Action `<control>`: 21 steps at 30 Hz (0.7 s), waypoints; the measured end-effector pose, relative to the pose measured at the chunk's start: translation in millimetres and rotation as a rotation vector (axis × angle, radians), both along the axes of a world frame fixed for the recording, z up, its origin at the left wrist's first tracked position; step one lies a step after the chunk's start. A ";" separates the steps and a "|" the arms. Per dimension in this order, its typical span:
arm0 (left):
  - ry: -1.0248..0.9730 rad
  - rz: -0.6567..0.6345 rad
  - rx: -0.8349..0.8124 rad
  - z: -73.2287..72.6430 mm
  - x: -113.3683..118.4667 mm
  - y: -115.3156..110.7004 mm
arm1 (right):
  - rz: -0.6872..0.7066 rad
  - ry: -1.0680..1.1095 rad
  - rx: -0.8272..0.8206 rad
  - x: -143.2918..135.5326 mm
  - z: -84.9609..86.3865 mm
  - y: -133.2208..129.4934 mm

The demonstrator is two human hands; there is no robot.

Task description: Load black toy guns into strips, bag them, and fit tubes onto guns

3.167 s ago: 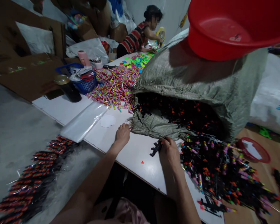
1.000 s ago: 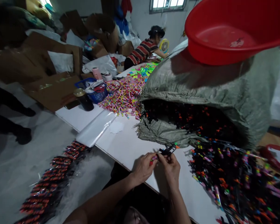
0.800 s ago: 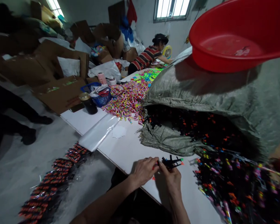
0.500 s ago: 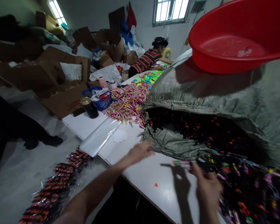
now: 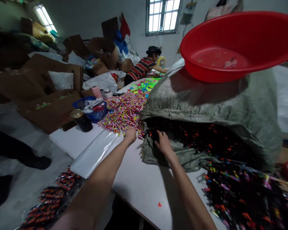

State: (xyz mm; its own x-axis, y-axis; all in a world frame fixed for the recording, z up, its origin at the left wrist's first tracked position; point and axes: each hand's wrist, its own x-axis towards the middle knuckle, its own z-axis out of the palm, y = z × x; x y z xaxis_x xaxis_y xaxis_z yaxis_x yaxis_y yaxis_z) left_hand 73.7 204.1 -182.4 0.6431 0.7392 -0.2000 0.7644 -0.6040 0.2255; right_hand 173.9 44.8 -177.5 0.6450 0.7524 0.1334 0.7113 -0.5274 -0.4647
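Note:
My left hand (image 5: 131, 134) is at the near edge of a heap of small pink and yellow tubes (image 5: 127, 110). Its fingers are curled closed, and what they hold, if anything, is hidden. At the mouth of a large grey-green woven sack (image 5: 168, 99), my right hand (image 5: 163, 142) reaches in with thumb and fingers apart. Its fingertips are at dark plastic pieces (image 5: 152, 131) with orange bits among them. To the right of my right arm lies a pile of black pieces with coloured tubes (image 5: 244, 188).
A red basin (image 5: 216, 72) rests on the sack. Clear plastic bags (image 5: 94, 153), a dark jar (image 5: 81, 120) and a blue basket (image 5: 97, 115) stand or lie left. One orange piece (image 5: 159, 204) sits on the white table (image 5: 139, 182). A person (image 5: 140, 70) leans over the far end.
My left hand has moved forward to the tube heap. My right hand, which held a coloured tube near the right pile, has let it go and moved forward left to the sack's mouth.

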 end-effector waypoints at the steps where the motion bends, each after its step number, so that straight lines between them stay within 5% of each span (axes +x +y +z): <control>1: -0.006 -0.001 0.016 2.1 -2.5 2.7 | 0.000 -0.010 -0.030 2.0 -5.2 19.9; 5: -0.040 -0.004 0.055 20.1 -19.9 28.2 | -0.017 -0.079 -0.222 7.3 -15.7 54.5; 9: -0.068 -0.019 -0.011 32.5 -41.0 52.0 | 0.064 -0.142 -0.301 14.1 -10.3 39.4; 13: -0.091 0.040 -0.110 15.7 -44.4 43.4 | 0.187 -0.208 -0.326 -2.6 -11.6 -4.0; 17: -0.155 0.170 -0.197 -9.7 -28.9 14.3 | 0.139 -0.265 -0.237 -47.5 -31.7 -56.4; 21: -0.297 0.270 -0.312 -15.7 -18.7 -4.8 | 0.124 -0.035 -0.156 -70.8 -44.3 -94.8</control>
State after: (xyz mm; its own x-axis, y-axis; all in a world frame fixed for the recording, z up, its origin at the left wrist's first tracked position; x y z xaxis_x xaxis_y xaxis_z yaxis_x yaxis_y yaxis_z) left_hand 54.9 199.2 -198.1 0.5004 0.8209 -0.2752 0.7592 -0.2632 0.5953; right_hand 103.0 -50.0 -221.8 0.5429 0.8393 0.0297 0.7896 -0.4981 -0.3584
